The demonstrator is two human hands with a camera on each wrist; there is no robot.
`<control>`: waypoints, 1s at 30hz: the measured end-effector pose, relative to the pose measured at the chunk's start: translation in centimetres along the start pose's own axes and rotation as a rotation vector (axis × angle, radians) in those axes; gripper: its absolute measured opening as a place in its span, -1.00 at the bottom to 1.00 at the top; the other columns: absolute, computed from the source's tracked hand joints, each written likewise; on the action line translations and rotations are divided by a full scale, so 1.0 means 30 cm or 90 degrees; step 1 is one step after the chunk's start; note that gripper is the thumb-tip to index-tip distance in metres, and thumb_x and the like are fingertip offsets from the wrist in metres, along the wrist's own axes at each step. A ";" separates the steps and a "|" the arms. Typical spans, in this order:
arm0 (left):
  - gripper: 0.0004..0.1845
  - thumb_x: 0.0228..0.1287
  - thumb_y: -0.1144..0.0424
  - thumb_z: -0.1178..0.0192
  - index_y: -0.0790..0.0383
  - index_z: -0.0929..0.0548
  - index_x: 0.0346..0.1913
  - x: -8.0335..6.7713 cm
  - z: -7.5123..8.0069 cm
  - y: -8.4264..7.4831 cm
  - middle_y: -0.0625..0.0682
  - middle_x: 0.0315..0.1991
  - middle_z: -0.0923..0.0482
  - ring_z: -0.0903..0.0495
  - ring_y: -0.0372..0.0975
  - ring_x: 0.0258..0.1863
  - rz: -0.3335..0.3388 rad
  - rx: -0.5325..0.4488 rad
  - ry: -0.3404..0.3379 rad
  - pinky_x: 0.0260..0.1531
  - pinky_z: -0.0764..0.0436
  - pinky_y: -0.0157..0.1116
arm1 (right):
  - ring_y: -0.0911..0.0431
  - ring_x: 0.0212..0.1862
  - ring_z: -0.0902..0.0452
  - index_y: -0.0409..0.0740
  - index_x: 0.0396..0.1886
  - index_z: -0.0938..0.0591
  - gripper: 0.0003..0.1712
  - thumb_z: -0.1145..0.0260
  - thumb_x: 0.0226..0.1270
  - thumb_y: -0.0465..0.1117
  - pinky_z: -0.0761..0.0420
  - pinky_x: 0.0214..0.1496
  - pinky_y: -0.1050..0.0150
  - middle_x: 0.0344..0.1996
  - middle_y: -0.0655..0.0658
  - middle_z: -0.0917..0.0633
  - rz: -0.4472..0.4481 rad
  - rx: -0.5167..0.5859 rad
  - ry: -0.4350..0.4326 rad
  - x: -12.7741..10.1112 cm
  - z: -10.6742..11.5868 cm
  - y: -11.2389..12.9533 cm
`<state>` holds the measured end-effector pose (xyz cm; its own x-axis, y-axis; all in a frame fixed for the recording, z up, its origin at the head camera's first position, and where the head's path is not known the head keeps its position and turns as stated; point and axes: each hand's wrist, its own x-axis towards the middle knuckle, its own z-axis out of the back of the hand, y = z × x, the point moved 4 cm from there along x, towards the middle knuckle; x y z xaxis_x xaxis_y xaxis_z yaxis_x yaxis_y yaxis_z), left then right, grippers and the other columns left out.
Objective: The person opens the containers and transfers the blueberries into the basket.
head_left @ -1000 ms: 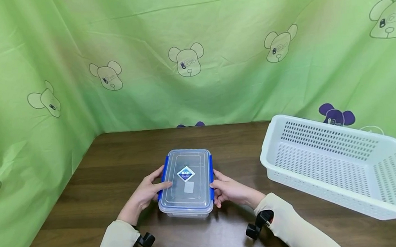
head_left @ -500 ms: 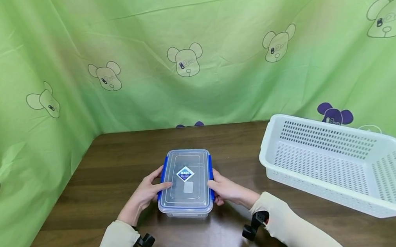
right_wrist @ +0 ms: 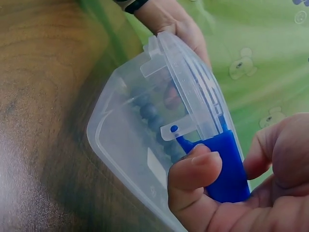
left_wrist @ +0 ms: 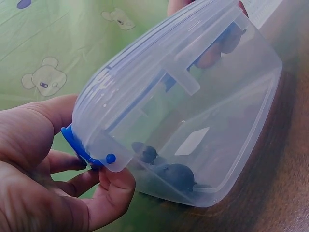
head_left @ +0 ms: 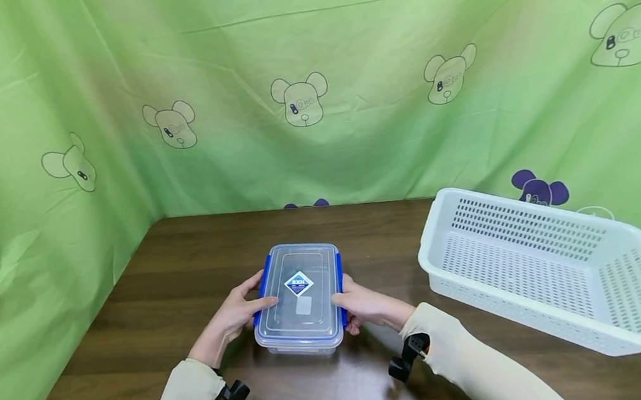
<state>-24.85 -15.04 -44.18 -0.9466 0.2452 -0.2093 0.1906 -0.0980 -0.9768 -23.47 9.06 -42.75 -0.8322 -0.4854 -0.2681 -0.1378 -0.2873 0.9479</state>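
A clear plastic food container (head_left: 310,321) with a clear lid (head_left: 321,270) and blue side latches sits on the table in front of me. On the lid are a blue diamond sticker (head_left: 298,284) and a small white label. My left hand (head_left: 237,310) grips the left side, thumb over the lid and fingers curled at the left latch (left_wrist: 82,147). The right hand (head_left: 366,304) grips the other side, its thumb at the lid edge and fingers around the right latch (right_wrist: 224,166). Several dark round pieces (left_wrist: 177,178) show through the wall, inside the container.
At the right of the brown wooden table (head_left: 187,250) stands a long white perforated basket (head_left: 488,290). A green curtain (head_left: 236,156) with bear-head prints hangs behind and along the sides. Black camera mounts (head_left: 236,393) are strapped at both wrists.
My right hand has shifted slightly left and its thumb has moved further onto the lid's edge. The left hand keeps its hold, and the container stays almost where it was.
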 end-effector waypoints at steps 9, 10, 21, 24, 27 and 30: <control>-0.13 0.28 0.36 -0.33 0.28 -0.10 0.56 -0.003 0.008 0.005 0.39 0.26 -0.26 -0.71 -0.02 -0.27 0.005 0.004 -0.006 -0.32 -0.71 -0.05 | 0.12 -0.79 -0.32 -0.34 0.00 -0.08 -0.52 0.08 0.03 -0.41 -0.35 -0.79 0.33 -0.67 -0.24 -0.54 -0.021 0.044 -0.039 0.020 0.000 -0.021; -0.12 0.28 0.35 -0.33 0.28 -0.09 0.56 -0.002 0.008 0.008 0.39 0.26 -0.26 -0.71 -0.02 -0.27 0.004 0.004 -0.003 -0.32 -0.71 -0.05 | 0.11 -0.78 -0.32 -0.33 0.00 -0.05 -0.50 0.09 -0.01 -0.40 -0.35 -0.78 0.32 -0.67 -0.25 -0.52 -0.025 0.057 -0.043 0.019 0.002 -0.028; -0.12 0.26 0.34 -0.35 0.25 -0.12 0.56 -0.004 0.003 0.007 0.35 0.20 -0.28 -0.71 -0.04 -0.31 0.014 0.007 -0.018 -0.36 -0.71 -0.06 | 0.06 -0.57 -0.54 -0.30 0.37 0.11 -0.20 0.11 0.07 -0.42 -0.56 -0.60 0.31 -0.48 -0.22 -0.56 0.018 0.261 0.084 -0.013 0.054 -0.089; -0.14 0.29 0.31 -0.33 0.25 -0.11 0.56 -0.006 0.007 0.019 0.36 0.24 -0.26 -0.71 -0.04 -0.28 0.020 0.001 -0.024 -0.33 -0.72 -0.08 | 0.03 -0.45 -0.59 -0.27 0.48 0.22 -0.12 0.11 0.17 -0.44 -0.64 -0.48 0.24 -0.36 -0.19 -0.59 0.023 0.316 0.110 -0.021 0.063 -0.113; -0.17 0.34 0.26 -0.29 0.28 -0.09 0.55 -0.009 0.010 0.034 0.37 0.31 -0.23 -0.70 -0.06 -0.24 0.018 -0.011 -0.017 -0.28 -0.71 -0.09 | 0.02 -0.38 -0.61 -0.29 0.51 0.30 -0.11 0.11 0.26 -0.43 -0.69 -0.34 0.14 -0.29 -0.18 -0.58 0.011 0.333 0.114 -0.025 0.072 -0.136; -0.23 0.41 0.24 -0.21 0.34 -0.07 0.54 -0.012 0.016 0.045 0.37 0.34 -0.21 -0.67 -0.10 -0.19 0.012 -0.027 0.003 -0.23 -0.71 -0.08 | 0.03 -0.38 -0.62 -0.32 0.52 0.33 -0.12 0.09 0.33 -0.39 -0.70 -0.26 0.10 -0.28 -0.18 -0.56 -0.001 0.314 0.097 -0.028 0.088 -0.151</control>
<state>-24.39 -15.72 -45.41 -0.9417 0.2475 -0.2279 0.2193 -0.0621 -0.9737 -23.57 12.94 -46.37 -0.7490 -0.6107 -0.2570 -0.4063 0.1170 0.9062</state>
